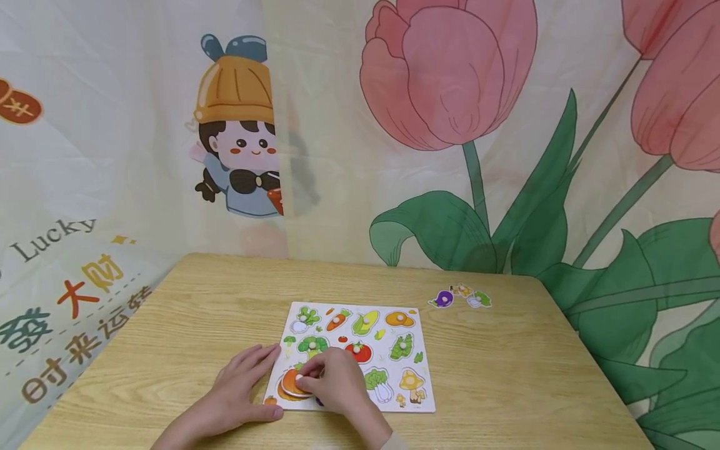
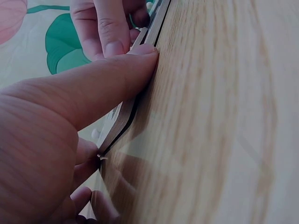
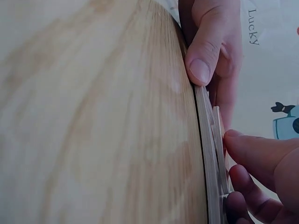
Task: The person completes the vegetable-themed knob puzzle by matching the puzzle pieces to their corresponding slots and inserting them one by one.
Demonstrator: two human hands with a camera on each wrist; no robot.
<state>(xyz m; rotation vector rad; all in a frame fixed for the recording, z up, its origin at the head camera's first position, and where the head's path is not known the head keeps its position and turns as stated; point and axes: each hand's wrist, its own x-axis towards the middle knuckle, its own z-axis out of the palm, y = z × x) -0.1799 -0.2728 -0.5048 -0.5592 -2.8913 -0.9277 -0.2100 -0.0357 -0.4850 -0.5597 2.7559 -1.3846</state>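
Wooden table (image 1: 506, 387) carries the vegetable peg puzzle board (image 1: 413, 406), centre-near. Left hand (image 1: 239, 390) lies flat with straight fingers, thumb bracing the board's near-left edge. Right hand (image 1: 337, 381) pinches the pumpkin piece (image 1: 291, 382) over its recess at the board's near-left corner, probably by the knob. Piece looks thin, stiff and light; take it by the peg.
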